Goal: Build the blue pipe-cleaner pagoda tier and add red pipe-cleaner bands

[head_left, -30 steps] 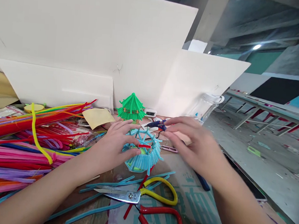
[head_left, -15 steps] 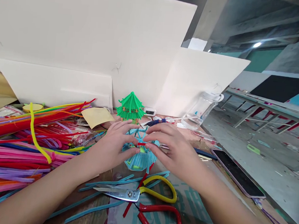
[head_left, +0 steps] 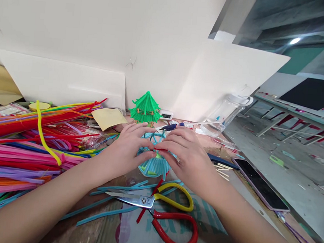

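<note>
My left hand and my right hand meet fingertip to fingertip, pinching a short red pipe cleaner piece that is mostly hidden by the fingers. Just behind and below them stands a round light-blue pipe cleaner piece with a ribbed skirt. A green tiered roof model rises beyond my hands. Scissors with one yellow and one red handle lie in front, across loose blue pipe cleaners and a red pipe cleaner strip.
Bundles of coloured pipe cleaners cover the left side. On the right lie a phone, small wooden sticks and a clear plastic jug. White boards stand along the back.
My fingertips have come closer together, and less of the red piece shows between them. The view has shifted slightly; the scissors and models stay in place on the table.
</note>
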A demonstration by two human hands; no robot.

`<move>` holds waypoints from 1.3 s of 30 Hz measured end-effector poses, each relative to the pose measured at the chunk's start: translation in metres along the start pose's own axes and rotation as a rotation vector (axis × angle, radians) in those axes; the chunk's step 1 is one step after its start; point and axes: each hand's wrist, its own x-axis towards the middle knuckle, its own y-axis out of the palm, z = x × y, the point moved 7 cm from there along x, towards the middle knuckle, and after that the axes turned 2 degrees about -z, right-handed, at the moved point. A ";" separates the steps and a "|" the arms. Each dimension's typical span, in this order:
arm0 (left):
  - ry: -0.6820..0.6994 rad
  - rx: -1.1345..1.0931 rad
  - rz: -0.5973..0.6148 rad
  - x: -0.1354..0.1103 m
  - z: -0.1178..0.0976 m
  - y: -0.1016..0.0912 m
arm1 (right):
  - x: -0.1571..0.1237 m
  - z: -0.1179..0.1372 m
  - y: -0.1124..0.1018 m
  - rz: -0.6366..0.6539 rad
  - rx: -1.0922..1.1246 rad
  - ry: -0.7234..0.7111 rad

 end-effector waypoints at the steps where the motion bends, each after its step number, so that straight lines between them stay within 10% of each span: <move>1: 0.001 -0.002 0.000 0.000 0.000 0.001 | 0.001 0.001 0.001 -0.003 -0.001 -0.007; 39: 0.003 0.071 0.012 -0.001 0.005 -0.012 | 0.002 -0.028 -0.026 -0.017 -0.014 0.095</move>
